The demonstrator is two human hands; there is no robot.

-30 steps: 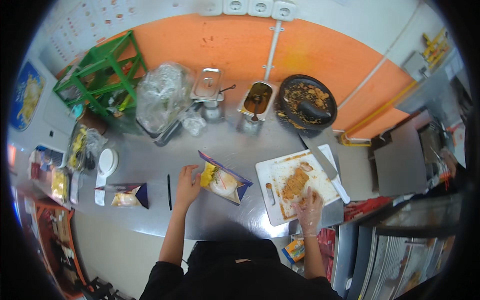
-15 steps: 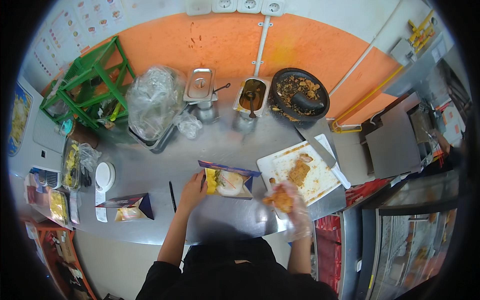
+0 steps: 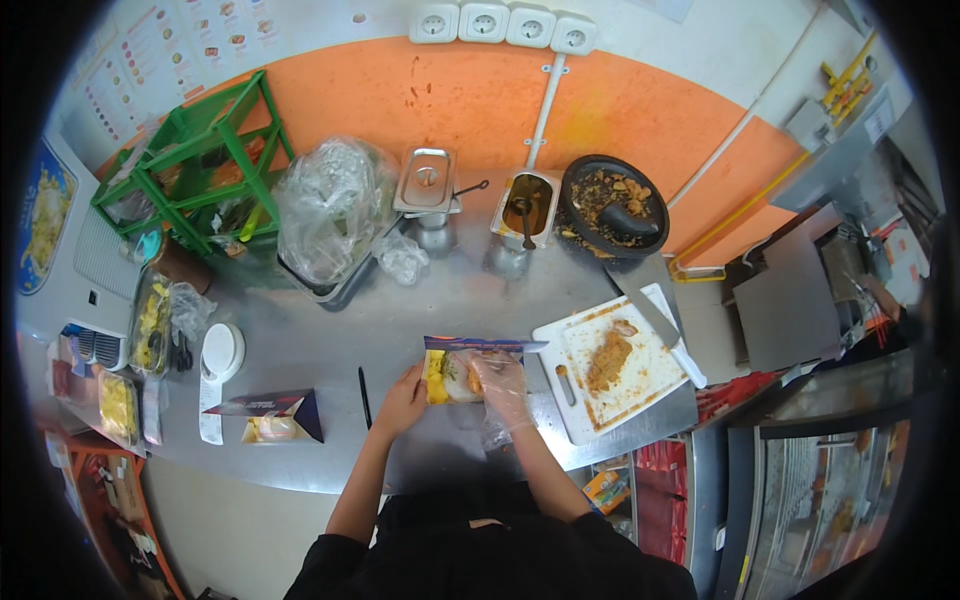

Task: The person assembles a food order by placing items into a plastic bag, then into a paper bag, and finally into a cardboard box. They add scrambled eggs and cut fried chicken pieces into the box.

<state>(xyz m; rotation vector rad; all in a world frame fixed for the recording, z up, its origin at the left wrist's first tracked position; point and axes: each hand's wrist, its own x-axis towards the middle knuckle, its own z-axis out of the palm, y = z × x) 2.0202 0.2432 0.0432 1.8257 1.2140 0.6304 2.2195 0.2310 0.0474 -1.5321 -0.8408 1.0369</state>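
A small cardboard food box (image 3: pixel 437 396) lies open before me, with white rice (image 3: pixel 459 384) and yellow food (image 3: pixel 434 372) in it. My left hand (image 3: pixel 402 402) grips the box's left edge. In a clear plastic glove, my right hand (image 3: pixel 503 388) is over the box's right part, closed on a piece of fried chicken (image 3: pixel 474 374) that its fingers mostly cover. On the white cutting board (image 3: pixel 572 414) to the right lie another flattened piece of fried chicken (image 3: pixel 607 362) and crumbs. A knife (image 3: pixel 650 318) with a white handle rests along the board's right side.
A second filled box (image 3: pixel 268 428) stands at left, near a black pen (image 3: pixel 365 396) and a white paper roll (image 3: pixel 222 350). Behind are a green rack (image 3: pixel 200 165), a bagged tray (image 3: pixel 335 220), metal sauce containers (image 3: pixel 524 208) and a stone mortar (image 3: pixel 612 205).
My gloved right hand has carried the chicken piece left from beside the cutting board into the box. My left hand stays at the box's left edge. The whole view has shifted slightly.
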